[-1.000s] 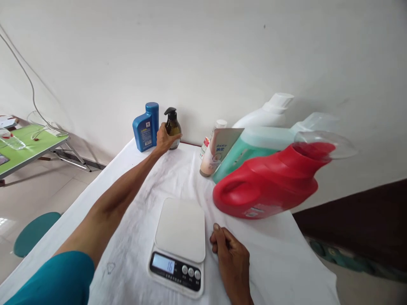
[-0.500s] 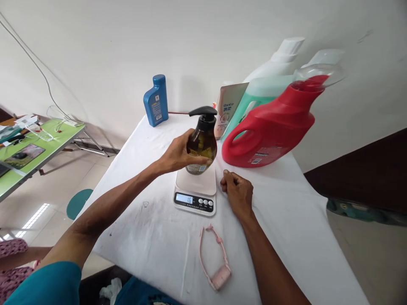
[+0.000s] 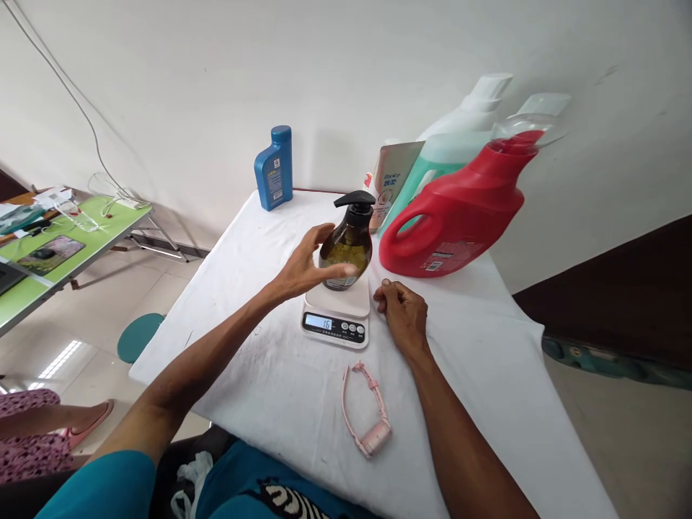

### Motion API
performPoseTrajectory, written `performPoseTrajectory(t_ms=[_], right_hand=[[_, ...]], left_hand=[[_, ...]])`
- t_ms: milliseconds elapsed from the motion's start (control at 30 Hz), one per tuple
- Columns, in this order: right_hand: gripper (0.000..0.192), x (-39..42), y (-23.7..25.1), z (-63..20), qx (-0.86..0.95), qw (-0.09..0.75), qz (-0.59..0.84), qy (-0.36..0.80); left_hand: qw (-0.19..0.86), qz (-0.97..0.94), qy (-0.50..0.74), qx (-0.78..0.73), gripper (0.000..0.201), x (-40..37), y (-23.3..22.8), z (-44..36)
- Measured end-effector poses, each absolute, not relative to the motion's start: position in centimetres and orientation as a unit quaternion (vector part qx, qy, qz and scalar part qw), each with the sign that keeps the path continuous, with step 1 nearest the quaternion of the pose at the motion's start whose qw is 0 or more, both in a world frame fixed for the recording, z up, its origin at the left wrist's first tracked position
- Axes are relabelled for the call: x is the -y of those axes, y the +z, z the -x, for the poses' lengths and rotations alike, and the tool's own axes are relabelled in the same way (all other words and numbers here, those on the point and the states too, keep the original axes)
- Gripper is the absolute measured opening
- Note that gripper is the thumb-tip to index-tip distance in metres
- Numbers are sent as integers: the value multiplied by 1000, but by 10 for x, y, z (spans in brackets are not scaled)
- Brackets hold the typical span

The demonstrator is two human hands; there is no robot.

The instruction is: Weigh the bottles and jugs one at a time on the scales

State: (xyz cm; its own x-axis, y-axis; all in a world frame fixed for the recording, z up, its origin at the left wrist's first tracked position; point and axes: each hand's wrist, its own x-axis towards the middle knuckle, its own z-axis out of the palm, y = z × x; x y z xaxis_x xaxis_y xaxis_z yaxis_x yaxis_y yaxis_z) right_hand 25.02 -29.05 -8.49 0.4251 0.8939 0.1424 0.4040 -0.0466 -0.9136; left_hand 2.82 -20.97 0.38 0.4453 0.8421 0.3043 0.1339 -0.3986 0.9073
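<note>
Amber glass pump bottle (image 3: 346,249) stands on the scale (image 3: 336,312) platform with the left hand (image 3: 303,265) loosely cupping it, fingers spread, so the hand should lift clear without nudging, while the clenched right hand (image 3: 403,317) rests beside the scale.

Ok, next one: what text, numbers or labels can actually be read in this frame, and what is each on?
"16": on the display of the kitchen scale.
Blue lettering on the pink pouch: too blurred to read.
Label on the blue bottle: too small to read.
Label on the red jug: too small to read.
Label on the brown pump bottle, partly behind the left hand: unreadable.
Scale button captions: too small.
</note>
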Motion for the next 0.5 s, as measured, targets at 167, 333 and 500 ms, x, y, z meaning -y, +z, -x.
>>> performPoseTrajectory(t_ms=[167,333,500], right_hand=[[61,292,-82,-254,503,478,680,238],[67,295,-74,-249,518,442,680,272],[68,295,-71,-241,526,412,697,259]], left_hand=[[472,-621,430,-454,79,220,-39,-1],[561,-554,428,-442,82,229,-75,-7],[609,-530,412,-423,88,234,-80,-20]])
